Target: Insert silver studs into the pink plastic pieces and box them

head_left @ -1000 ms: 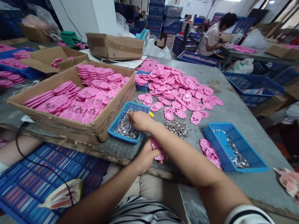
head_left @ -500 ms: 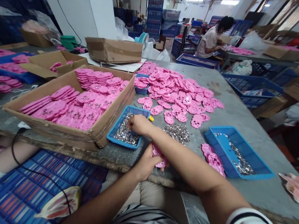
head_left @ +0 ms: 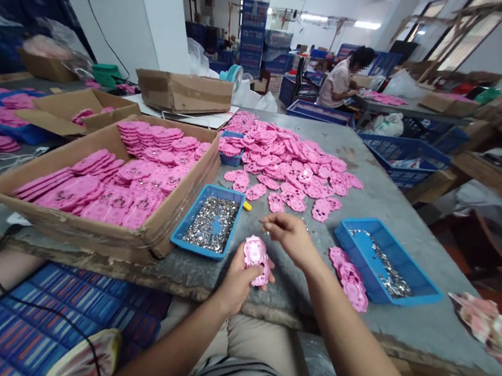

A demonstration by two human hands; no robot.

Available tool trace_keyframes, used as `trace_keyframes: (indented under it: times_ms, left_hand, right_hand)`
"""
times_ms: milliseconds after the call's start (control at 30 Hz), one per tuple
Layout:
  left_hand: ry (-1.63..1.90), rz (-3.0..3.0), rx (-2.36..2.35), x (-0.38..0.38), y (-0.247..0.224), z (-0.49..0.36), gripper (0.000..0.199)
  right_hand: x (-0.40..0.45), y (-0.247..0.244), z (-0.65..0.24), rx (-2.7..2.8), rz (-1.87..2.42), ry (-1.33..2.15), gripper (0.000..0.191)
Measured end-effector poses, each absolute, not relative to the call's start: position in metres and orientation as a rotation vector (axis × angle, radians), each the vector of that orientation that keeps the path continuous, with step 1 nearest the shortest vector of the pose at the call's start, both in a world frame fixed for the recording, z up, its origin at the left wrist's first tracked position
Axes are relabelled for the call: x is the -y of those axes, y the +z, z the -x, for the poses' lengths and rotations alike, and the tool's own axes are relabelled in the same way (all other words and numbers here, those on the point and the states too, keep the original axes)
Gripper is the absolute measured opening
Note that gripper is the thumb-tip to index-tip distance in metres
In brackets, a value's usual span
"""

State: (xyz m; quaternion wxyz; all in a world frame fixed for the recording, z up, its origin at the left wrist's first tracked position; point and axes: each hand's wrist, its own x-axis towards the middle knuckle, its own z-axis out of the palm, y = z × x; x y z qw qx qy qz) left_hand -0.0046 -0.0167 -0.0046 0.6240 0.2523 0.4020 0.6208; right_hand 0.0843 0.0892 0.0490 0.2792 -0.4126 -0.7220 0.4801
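Left grip holds pink piece over desk as right grip curls nearby

At lower centre of the frame, a person's left grip is clasped around one pink, scallop-edged piece, thumb laid across its front, above the near edge of the grey desk. The right grip hangs just above it and slightly to the right, apart from the piece, fingers bent inward; whether the tips are closed on anything is too small to make out.

Just left of the hands sits a blue tray spread with small silver-coloured bits, a yellow object just beyond its far right corner. At right of centre, a second blue tray carries a thinner trail of silver-coloured bits, and a short row of pink pieces lies overlapping along its left side.

A broad heap of loose pink pieces covers the desk at upper centre. Left of the nearer tray, an open cardboard box holds pink pieces in stacks and leaning rows. Another person sits at a table in the upper right of the frame.
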Motion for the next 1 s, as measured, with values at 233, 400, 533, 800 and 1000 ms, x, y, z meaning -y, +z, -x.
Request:
trace_keyframes:
  times_ms: [233,400,533,800,1000]
  left_hand:
    - [1.565,-0.65,-1.132,0.021,-0.001,0.002,0.042]
    - [1.566,-0.668,-1.239,0.021,0.003,0.002,0.044]
    - [1.463,-0.674,-1.319,0.021,0.001,0.002,0.048]
    - [1.387,-0.736,-1.355,0.021,-0.002,0.005,0.047]
    - [1.522,-0.716,-1.414,0.019,0.0,0.008,0.043]
  right_hand:
    - [-0.055,0.024,-0.14,1.893,1.153,1.27,0.021]
    - [-0.045,0.029,-0.137,2.045,1.06,1.394,0.021]
    - [-0.039,0.028,-0.131,2.019,1.058,1.483,0.021]
    - [-0.038,0.027,-0.128,1.871,1.094,1.631,0.023]
    - [-0.037,0.028,-0.119,1.838,1.145,1.612,0.032]
